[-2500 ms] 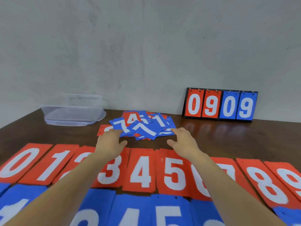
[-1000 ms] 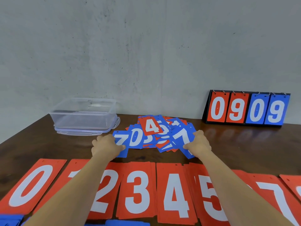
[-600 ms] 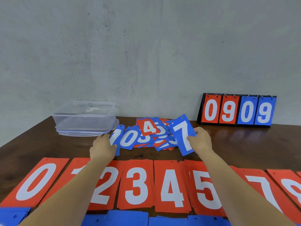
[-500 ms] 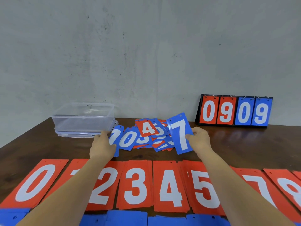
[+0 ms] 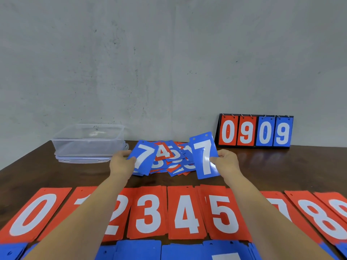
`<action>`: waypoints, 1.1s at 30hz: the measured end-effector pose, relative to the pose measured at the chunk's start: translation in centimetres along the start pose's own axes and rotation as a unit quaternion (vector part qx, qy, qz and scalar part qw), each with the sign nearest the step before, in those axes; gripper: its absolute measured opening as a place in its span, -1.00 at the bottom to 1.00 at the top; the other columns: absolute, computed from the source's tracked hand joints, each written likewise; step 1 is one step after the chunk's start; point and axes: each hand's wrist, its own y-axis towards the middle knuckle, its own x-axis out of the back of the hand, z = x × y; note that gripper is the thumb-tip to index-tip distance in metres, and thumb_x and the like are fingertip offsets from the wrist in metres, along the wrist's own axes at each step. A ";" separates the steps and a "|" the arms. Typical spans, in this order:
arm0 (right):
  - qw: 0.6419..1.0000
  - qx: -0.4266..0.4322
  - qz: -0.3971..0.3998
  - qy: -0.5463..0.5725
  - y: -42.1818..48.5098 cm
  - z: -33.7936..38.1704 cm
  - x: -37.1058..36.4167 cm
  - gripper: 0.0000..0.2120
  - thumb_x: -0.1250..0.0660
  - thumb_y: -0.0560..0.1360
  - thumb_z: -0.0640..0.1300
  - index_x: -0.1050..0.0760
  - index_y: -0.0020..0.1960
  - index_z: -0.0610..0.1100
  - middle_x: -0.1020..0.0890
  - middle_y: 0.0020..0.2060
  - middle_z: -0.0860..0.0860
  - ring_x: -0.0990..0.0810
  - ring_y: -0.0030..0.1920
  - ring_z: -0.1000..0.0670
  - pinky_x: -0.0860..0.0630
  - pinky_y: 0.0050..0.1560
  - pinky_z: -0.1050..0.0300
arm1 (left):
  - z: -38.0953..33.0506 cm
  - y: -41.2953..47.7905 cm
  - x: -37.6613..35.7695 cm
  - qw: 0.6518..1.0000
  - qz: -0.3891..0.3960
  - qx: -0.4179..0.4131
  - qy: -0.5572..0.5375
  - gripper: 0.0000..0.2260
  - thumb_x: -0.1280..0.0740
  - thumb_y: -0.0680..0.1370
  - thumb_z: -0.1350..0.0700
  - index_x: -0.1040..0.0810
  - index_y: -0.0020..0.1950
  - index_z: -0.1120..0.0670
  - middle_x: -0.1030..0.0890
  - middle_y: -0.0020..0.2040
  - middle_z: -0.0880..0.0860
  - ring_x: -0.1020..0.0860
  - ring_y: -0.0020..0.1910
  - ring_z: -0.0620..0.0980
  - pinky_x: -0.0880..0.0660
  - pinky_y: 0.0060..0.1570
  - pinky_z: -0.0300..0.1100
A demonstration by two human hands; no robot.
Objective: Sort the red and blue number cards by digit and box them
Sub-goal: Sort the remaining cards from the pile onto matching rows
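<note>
My left hand (image 5: 121,163) pinches a blue 7 card (image 5: 143,157) by its left edge, lifted over the loose pile. A second blue 7 card (image 5: 204,155) is held upright by its right edge in my right hand (image 5: 226,162). Between them lies a mixed heap of red and blue cards (image 5: 173,160) with a red 4 on top. A row of red card stacks (image 5: 185,212) numbered 0 to 8 runs across the near table, with blue stacks (image 5: 139,250) below it. The clear plastic box (image 5: 88,140) sits at the back left.
A black scoreboard stand (image 5: 255,131) showing 0 9 0 9 leans against the grey wall at the back right. The box rests on its lid (image 5: 82,159). Dark wooden tabletop (image 5: 281,169) shows to the right of the pile.
Both hands went from reaching into the pile to each lifting a blue 7 card; the left card came up in the last half second. The head view shifted slightly.
</note>
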 end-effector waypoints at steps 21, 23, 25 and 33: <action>0.992 -0.021 -0.013 0.127 -1.1 2.3 3.6 -0.96 -0.25 0.60 -0.15 -0.47 0.01 -0.11 -0.57 0.04 -0.03 -0.57 0.09 -0.02 -0.61 -0.02 0.03 | -7.5 -7.7 -11.1 0.967 0.180 0.056 -0.174 -0.87 -0.38 0.52 0.21 -0.48 -0.20 0.14 -0.59 -0.15 0.14 -0.60 -0.08 0.14 -0.57 0.08 0.12; 0.990 -0.023 -0.010 0.142 -1.2 2.1 4.1 -0.95 -0.25 0.60 -0.16 -0.47 -0.02 -0.10 -0.57 0.03 -0.03 -0.57 0.09 -0.02 -0.60 -0.08 0.07 | -7.5 -7.6 -11.3 0.968 0.171 0.054 -0.177 -0.84 -0.39 0.50 0.24 -0.46 -0.25 0.13 -0.57 -0.14 0.19 -0.57 -0.08 0.15 -0.57 0.07 0.16; 0.989 -0.027 -0.016 0.148 -1.2 1.8 4.5 -0.94 -0.26 0.60 -0.15 -0.46 -0.05 -0.09 -0.57 0.02 -0.02 -0.56 0.08 -0.01 -0.57 -0.19 0.16 | -7.6 -7.5 -11.4 0.964 0.174 0.058 -0.194 -0.88 -0.40 0.49 0.25 -0.50 -0.21 0.17 -0.61 -0.03 0.22 -0.60 0.01 0.19 -0.56 0.07 0.21; 0.981 -0.051 0.008 0.188 -0.8 1.9 4.2 -0.85 -0.22 0.61 -0.19 -0.46 -0.13 -0.07 -0.55 -0.08 0.01 -0.53 -0.05 0.04 -0.52 -0.17 0.12 | -7.7 -8.0 -12.3 0.958 0.198 0.050 -0.201 -0.91 -0.40 0.53 0.19 -0.52 -0.12 0.14 -0.64 0.04 0.17 -0.61 0.07 0.13 -0.59 0.00 0.00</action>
